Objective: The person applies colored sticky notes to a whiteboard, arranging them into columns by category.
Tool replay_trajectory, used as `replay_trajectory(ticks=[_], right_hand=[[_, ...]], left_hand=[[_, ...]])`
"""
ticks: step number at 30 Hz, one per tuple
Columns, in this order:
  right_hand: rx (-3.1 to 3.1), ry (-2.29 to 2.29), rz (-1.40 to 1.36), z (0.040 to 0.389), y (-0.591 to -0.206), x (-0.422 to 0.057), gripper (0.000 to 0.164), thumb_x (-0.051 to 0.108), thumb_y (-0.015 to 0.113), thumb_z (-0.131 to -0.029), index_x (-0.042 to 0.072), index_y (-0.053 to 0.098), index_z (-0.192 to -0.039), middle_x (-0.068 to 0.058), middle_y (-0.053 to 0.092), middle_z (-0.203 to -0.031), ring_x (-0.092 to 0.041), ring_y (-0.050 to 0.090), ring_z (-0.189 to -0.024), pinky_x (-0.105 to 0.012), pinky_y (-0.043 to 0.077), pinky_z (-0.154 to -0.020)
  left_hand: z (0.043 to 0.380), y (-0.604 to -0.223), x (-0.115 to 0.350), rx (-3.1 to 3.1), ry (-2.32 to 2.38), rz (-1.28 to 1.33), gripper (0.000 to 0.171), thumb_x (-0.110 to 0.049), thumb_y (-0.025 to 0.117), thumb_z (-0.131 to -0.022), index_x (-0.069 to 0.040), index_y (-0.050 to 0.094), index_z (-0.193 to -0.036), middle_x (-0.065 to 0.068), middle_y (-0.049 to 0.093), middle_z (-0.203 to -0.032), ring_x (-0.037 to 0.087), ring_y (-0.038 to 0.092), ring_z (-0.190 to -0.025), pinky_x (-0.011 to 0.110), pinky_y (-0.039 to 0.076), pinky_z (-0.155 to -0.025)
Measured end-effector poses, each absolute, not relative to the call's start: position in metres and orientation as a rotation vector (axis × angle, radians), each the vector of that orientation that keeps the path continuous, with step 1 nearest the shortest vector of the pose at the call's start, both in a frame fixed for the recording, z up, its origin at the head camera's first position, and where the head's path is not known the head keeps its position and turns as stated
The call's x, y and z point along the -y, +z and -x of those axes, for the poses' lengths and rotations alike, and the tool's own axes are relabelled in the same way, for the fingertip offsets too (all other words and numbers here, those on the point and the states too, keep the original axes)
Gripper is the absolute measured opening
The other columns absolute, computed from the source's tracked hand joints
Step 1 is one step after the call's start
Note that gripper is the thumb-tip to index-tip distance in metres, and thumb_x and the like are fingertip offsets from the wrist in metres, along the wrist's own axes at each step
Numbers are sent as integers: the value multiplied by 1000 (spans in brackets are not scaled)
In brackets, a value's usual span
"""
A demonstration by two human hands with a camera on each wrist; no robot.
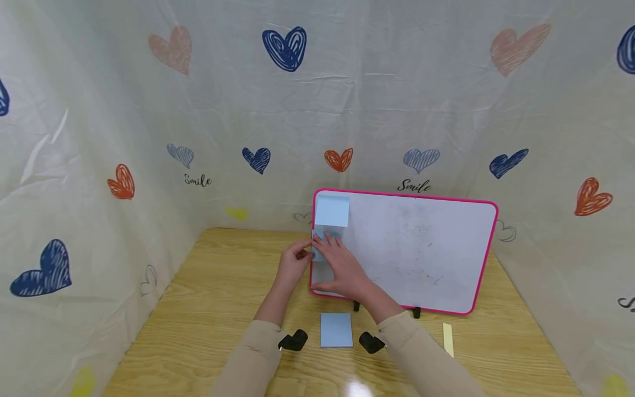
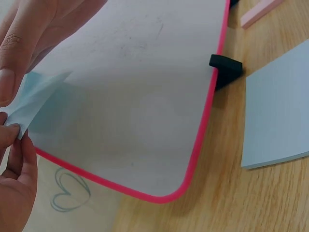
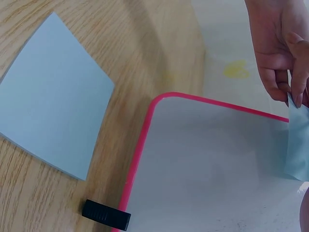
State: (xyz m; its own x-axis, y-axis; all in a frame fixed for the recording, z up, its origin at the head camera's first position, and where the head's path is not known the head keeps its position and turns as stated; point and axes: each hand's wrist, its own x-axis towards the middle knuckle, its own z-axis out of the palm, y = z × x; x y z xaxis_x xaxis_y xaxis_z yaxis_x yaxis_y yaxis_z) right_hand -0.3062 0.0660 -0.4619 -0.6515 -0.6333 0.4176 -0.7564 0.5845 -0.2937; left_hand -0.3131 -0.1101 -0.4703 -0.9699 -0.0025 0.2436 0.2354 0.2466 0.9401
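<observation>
A pale blue sticky note (image 2: 36, 102) stands at the left edge of the pink-framed whiteboard (image 1: 402, 248), below another blue sticky note (image 1: 332, 210) stuck in the top left corner. Thumb and fingers of my left hand (image 1: 292, 266) pinch the lower note's left edge, lifted off the board in the left wrist view. My right hand (image 1: 343, 270) spreads its straight fingers over that note and hides part of it in the head view. In the right wrist view the note (image 3: 298, 145) hangs from the left hand's fingertips.
A pad of blue sticky notes (image 1: 336, 330) lies on the wooden table (image 1: 238, 275) in front of the board. Small black feet (image 1: 416, 312) hold the board's lower edge. A pale yellow strip (image 1: 448, 339) lies near the right forearm. Behind hangs a heart-printed curtain (image 1: 377, 110).
</observation>
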Motion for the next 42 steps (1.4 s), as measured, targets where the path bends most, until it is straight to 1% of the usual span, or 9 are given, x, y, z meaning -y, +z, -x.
replay_trajectory(ticks=[6, 14, 18, 22, 27, 31, 34, 36, 42], right_hand=[[2559, 665, -1139, 305, -460, -66, 103, 46, 83, -74, 8, 29, -153, -6, 24, -159, -24, 9, -148, -43, 9, -117], [2533, 675, -1138, 305, -460, -67, 102, 46, 83, -74, 7, 31, -152, -6, 24, -159, -25, 10, -147, -43, 9, -117], [2500, 719, -1140, 304, -460, -67, 99, 43, 85, -73, 6, 35, -150, -8, 28, -158, -28, 14, -147, -45, 12, -117], [2493, 728, -1133, 303, -459, -67, 98, 43, 84, -74, 7, 35, -150, -8, 29, -157, -28, 16, -146, -45, 13, -117], [2486, 726, -1119, 305, -458, -66, 100, 45, 84, -73, 8, 34, -151, -7, 29, -157, -27, 16, -146, -45, 14, -117], [2507, 710, -1106, 309, -459, -67, 101, 47, 84, -73, 10, 32, -152, -6, 29, -157, -25, 15, -146, -43, 14, -117], [2524, 713, -1103, 311, -458, -67, 102, 47, 84, -73, 10, 32, -152, -5, 28, -158, -25, 15, -147, -43, 14, -117], [2532, 715, -1099, 312, -458, -66, 102, 46, 85, -72, 11, 32, -152, -5, 28, -158, -26, 15, -147, -44, 14, -117], [2553, 690, -1084, 315, -458, -65, 104, 45, 86, -71, 9, 31, -153, -6, 27, -158, -26, 15, -147, -45, 14, -117]], left_hand=[[311, -469, 109, 2321, -1810, 219, 35, 5, 65, -89, -6, 68, -123, 9, 65, -118, 23, 61, -91, 34, 54, -81], [307, -472, 110, 2273, -1819, 253, 33, 6, 65, -89, -4, 69, -120, 11, 65, -116, 25, 62, -89, 33, 55, -79], [306, -474, 112, 2213, -1802, 318, 33, 8, 65, -87, -4, 70, -118, 11, 66, -115, 23, 63, -85, 31, 55, -76], [307, -474, 114, 2205, -1824, 299, 33, 7, 65, -87, -5, 70, -117, 11, 65, -116, 20, 63, -85, 29, 55, -75], [310, -465, 109, 2248, -1868, 243, 33, 7, 66, -88, 1, 67, -120, 17, 64, -119, 24, 62, -89, 31, 55, -77], [309, -457, 105, 2253, -1867, 256, 32, 9, 64, -88, 6, 65, -120, 20, 64, -115, 29, 61, -89, 29, 53, -75], [311, -457, 105, 2262, -1858, 248, 32, 9, 65, -88, 4, 66, -120, 18, 65, -113, 26, 60, -87, 28, 53, -74], [317, -464, 106, 2250, -1867, 239, 33, 7, 65, -87, 1, 67, -120, 16, 66, -113, 22, 60, -86, 28, 53, -73], [321, -464, 105, 2230, -1875, 242, 35, 10, 66, -85, 3, 67, -119, 18, 66, -114, 21, 61, -84, 26, 53, -74]])
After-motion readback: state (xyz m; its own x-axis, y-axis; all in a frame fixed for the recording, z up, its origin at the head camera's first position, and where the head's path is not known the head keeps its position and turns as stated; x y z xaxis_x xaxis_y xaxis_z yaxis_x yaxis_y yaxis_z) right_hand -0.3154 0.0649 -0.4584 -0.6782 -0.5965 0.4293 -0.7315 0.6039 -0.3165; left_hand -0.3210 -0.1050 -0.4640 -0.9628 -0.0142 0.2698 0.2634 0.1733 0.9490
